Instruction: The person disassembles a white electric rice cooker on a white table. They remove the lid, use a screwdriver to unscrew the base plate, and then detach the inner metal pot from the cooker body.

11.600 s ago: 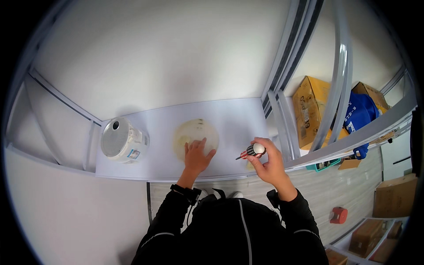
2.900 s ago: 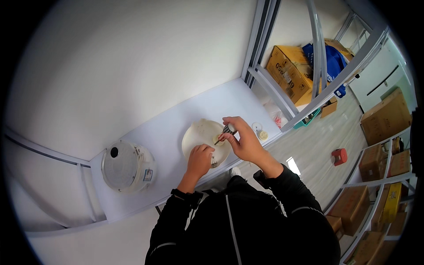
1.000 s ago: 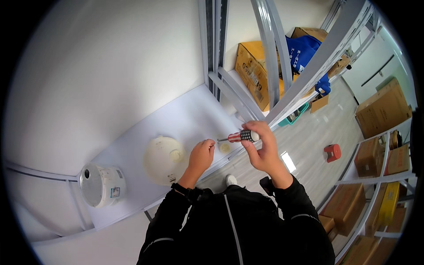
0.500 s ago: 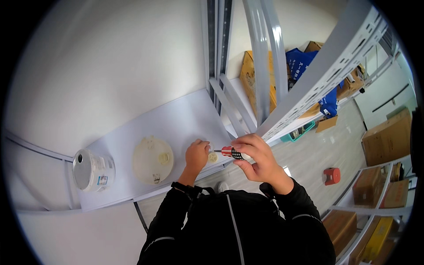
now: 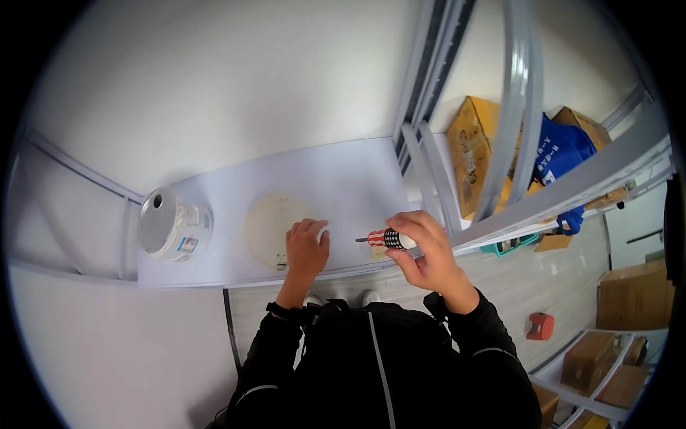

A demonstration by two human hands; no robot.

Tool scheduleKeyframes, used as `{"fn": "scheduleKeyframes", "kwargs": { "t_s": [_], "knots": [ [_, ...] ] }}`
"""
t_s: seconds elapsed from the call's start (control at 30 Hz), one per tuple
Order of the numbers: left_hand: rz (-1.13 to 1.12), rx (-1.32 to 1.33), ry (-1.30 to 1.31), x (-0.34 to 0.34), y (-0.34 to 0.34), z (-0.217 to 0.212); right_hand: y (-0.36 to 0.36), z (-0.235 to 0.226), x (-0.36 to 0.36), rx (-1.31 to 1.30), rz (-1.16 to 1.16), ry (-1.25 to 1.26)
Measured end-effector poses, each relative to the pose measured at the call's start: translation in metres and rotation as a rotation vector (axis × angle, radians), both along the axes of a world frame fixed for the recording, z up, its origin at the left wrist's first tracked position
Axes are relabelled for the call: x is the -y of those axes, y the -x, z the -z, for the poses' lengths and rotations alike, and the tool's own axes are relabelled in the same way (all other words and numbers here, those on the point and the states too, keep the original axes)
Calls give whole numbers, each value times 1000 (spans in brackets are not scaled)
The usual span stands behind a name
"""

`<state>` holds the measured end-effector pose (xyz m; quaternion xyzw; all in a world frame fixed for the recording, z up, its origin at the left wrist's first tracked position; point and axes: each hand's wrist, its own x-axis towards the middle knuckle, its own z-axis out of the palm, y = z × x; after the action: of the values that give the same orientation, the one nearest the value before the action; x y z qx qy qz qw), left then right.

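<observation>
A screwdriver (image 5: 379, 239) is held in my right hand (image 5: 429, 250), fingers closed round its red, white and black handle, the shaft pointing left. My left hand (image 5: 307, 247) pinches a small whitish piece (image 5: 324, 229) and hovers over the right part of a large round translucent disc (image 5: 268, 214). The disc lies on the white shelf (image 5: 343, 171); my hand hides its right part. Beneath the screwdriver sits a small pale yellowish piece (image 5: 377, 252), partly covered.
A white bucket (image 5: 175, 223) stands at the shelf's left end. Grey posts (image 5: 432, 71) rise at the right, with a carton (image 5: 471, 157) and a blue bag (image 5: 561, 150) beyond. A red stool (image 5: 541, 327) is on the floor; cartons (image 5: 632, 297) line the right.
My left hand has moved from beside the small yellowish piece to over the disc, away from the screwdriver. The right hand still holds the screwdriver. The whole view has shifted.
</observation>
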<state>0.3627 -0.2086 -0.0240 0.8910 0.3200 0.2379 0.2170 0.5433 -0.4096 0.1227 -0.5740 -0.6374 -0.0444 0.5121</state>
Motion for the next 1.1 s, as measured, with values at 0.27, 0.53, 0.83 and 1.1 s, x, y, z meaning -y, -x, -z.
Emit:
{"fn": "scheduleKeyframes", "kwargs": {
  "t_s": [0.27,0.53,0.83,1.1],
  "knots": [
    [-219,-118,35,-49,92,4,47,9,-65,-59,-91,114],
    [-122,-163,175,-77,137,30,93,33,-115,-63,-123,231],
    [63,81,200,-96,137,64,130,60,-147,-52,-21,302],
    [154,49,225,-108,134,60,154,68,-155,-80,94,279]
  ]
}}
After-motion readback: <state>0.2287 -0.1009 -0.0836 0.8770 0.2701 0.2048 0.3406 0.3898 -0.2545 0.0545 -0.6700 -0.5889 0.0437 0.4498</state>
